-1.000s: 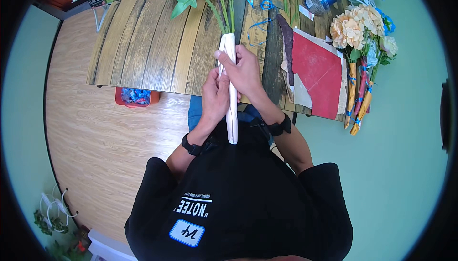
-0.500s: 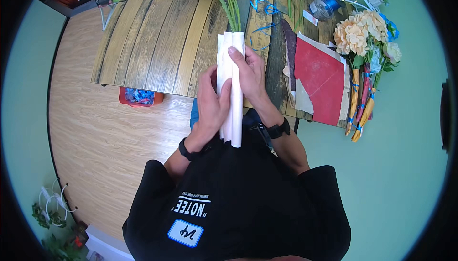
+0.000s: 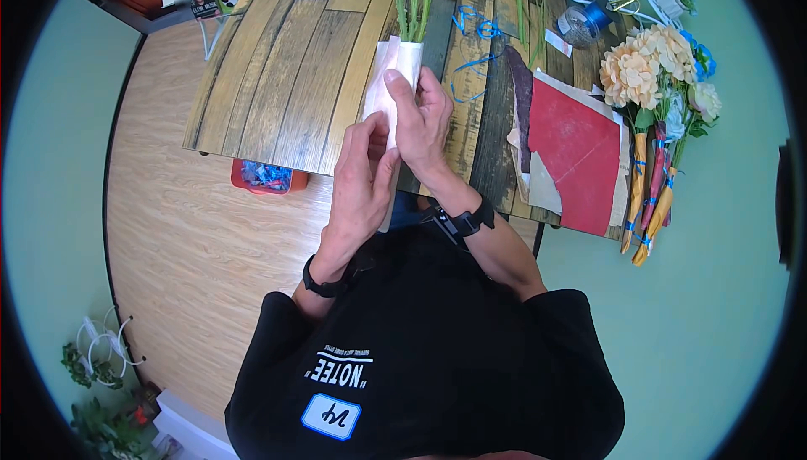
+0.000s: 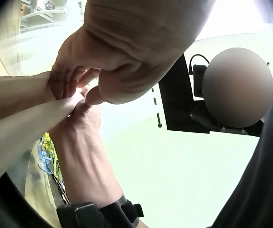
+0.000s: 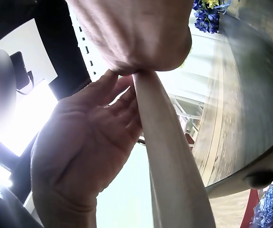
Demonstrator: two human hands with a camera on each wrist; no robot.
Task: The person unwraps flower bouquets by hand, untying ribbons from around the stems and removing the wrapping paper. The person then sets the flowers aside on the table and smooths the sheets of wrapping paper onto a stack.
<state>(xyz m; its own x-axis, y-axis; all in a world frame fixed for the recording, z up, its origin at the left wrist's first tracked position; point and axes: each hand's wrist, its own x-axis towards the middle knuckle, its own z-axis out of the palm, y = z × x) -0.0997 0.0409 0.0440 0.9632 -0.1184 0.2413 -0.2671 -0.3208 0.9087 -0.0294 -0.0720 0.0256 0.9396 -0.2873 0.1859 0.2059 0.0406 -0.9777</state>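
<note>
Right hand (image 3: 418, 119) grips the white paper wrap (image 3: 406, 54), thumb laid along its face; left hand (image 3: 361, 178), lower down, pinches the same wrap with bent fingers and thumb. Wrap is held over the near edge of the wooden table (image 3: 277, 81), green stems (image 3: 412, 6) emerging from its upper end. To the right: red paper (image 3: 576, 149), blue ribbon (image 3: 479, 29), and wrapped bouquets (image 3: 643, 73) beside the red paper.

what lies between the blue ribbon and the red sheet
In the head view, a dark purple piece lies there beside the red sheet, with wooden tabletop showing towards the blue ribbon.
</note>
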